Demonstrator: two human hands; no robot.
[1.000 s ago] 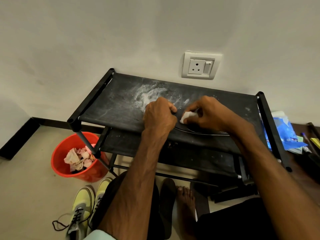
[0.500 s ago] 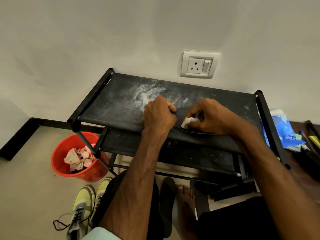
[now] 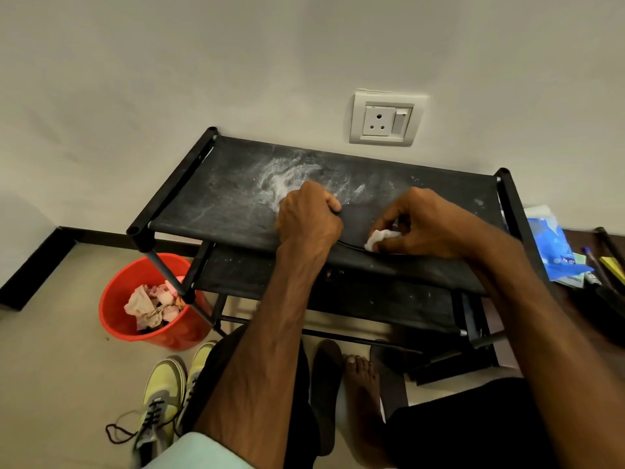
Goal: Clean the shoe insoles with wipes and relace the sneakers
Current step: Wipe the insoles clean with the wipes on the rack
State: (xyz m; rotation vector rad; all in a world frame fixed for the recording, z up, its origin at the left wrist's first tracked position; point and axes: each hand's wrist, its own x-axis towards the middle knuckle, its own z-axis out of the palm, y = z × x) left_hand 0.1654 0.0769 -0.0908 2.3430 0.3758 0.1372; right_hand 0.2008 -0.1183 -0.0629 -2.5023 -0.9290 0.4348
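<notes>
Atop rack (image 3: 209, 211), black insole (image 3: 358, 219) (wipe (image 3: 381, 238) crumpled)

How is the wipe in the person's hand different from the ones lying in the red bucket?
The wipe in the right hand is white; the bucket wads look pinkish and tan. The wipe is one small piece pinched against the black insole on the rack; the wads are a loose pile in the red bucket. Both are crumpled.

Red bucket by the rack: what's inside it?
Crumpled pinkish-white wipes lie in the red bucket. Its bottom is covered by them, and the shoe rack's leg crosses part of it.
</notes>
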